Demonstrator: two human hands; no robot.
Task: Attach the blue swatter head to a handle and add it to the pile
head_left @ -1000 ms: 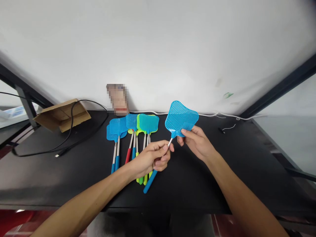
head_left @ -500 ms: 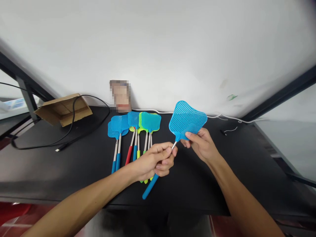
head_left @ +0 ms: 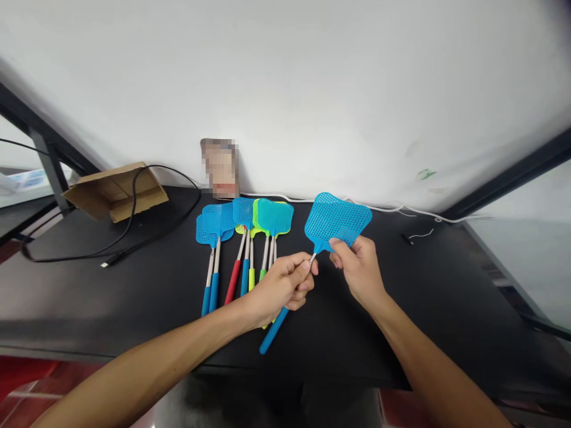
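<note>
A blue fly swatter [head_left: 336,219] is held tilted above the black table, its perforated head up to the right and its blue handle down to the left. My left hand [head_left: 289,282] is closed around its metal shaft, just below the head. My right hand [head_left: 359,264] pinches the lower right edge of the head, thumb on the near face. Left of it several more fly swatters [head_left: 218,220] lie in a row with heads toward the wall. Their heads are blue and yellow-green; the grips are blue, red, yellow and green. My left hand and forearm hide some grips.
An open cardboard box [head_left: 116,193] lies on the table [head_left: 446,309] at the left, with a black cable [head_left: 165,229] looping past it. A pixelated upright item [head_left: 222,169] leans against the wall. A white cord [head_left: 401,208] runs along the table's back edge.
The held swatter's head has tipped to a flatter angle, its top edge now lower. My right hand has shifted slightly left along the head's edge. The view has moved a little.
</note>
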